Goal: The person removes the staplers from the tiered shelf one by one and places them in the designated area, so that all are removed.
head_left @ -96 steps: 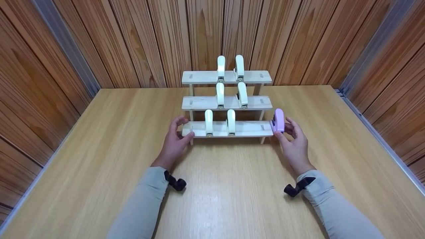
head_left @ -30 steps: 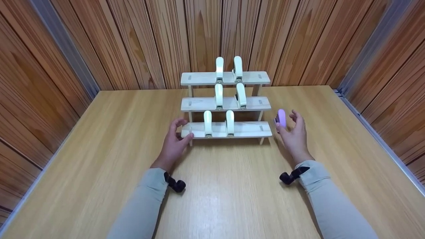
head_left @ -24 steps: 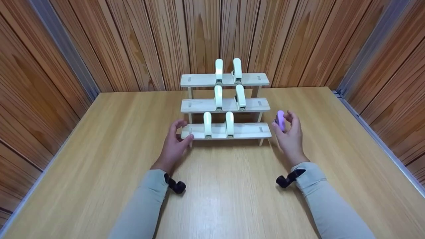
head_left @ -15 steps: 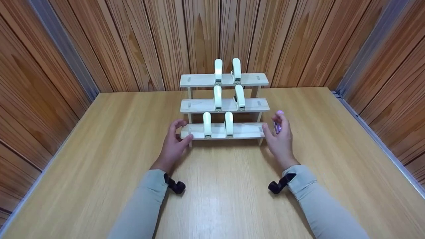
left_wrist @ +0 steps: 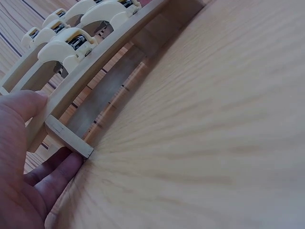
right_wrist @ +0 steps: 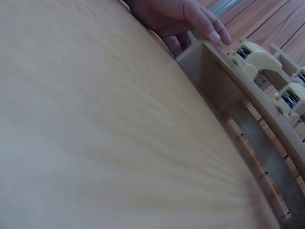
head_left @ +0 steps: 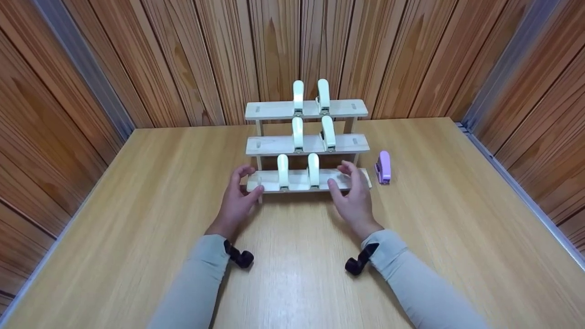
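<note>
My left hand [head_left: 237,197] holds the left end of a three-tier wooden display stand [head_left: 347,144]. In the left wrist view, its thumb lies on the bottom board and its fingers are by the leg below. My right hand [head_left: 354,196] is over the right part of the bottom board, fingers spread and holding nothing. Left of its fingertips stands a white stapler [head_left: 313,171], apart from the hand; another white stapler [head_left: 283,172] is further left. A purple stapler [head_left: 383,167] stands on the table, right of the stand.
White staplers stand in pairs on the middle board, including a stapler [head_left: 298,134], and on the top board, including a stapler [head_left: 323,96]. The wood-panelled wall [head_left: 183,64] rises behind the table [head_left: 292,274].
My right hand has let go of the purple stapler, leaving it on the table right of the stand, and has moved left over the bottom board. My left hand has stayed at the stand.
</note>
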A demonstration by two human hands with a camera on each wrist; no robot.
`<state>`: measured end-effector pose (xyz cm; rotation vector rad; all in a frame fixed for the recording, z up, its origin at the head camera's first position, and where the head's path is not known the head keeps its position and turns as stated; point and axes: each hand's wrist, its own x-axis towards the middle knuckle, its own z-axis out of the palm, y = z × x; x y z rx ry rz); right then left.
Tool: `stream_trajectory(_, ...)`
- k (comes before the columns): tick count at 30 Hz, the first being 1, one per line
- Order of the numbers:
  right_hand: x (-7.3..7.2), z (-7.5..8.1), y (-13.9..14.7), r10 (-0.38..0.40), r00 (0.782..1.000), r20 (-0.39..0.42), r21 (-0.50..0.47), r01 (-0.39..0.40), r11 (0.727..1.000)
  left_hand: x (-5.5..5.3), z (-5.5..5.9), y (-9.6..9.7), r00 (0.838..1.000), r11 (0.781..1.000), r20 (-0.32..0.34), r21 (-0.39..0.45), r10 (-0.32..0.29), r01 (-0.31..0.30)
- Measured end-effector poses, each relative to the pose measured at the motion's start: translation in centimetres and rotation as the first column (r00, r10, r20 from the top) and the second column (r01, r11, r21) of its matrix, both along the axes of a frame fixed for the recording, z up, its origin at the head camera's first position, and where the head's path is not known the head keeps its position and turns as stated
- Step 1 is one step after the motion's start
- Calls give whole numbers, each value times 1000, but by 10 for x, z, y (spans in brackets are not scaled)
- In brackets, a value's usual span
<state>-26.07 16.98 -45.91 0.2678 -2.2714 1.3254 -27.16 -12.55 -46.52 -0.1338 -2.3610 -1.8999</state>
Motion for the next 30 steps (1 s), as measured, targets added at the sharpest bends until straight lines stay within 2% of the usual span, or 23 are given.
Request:
stream_trajectory(6, -1, -2, -13, 10, 999, -43, 17, -9, 1000, 0, 0, 0, 1000, 1000, -23, -18, 7, -7)
stream_trajectory(12, 1, -4, -23, 15, 1000, -17, -3, -15, 1000, 1, 0, 0, 1000, 1000, -16, -27, 2, -2)
stream_trajectory(18, 2, -3, -34, 3, 1000, -15, 34, -2, 999, 1, 2, -1, 999, 1000, -34, -23, 3, -3)
stream_trajectory(25, 2, -2, -40, 12, 1000, 4, 74, -12, 997, 1, 3, 0, 1000, 1000, -3, -8, 5, -5)
stream_trajectory(30, 2, -2, -40, 9, 1000, -1, 94, -9, 996, 0, 3, 0, 1000, 1000, -7, -12, 6, -6)
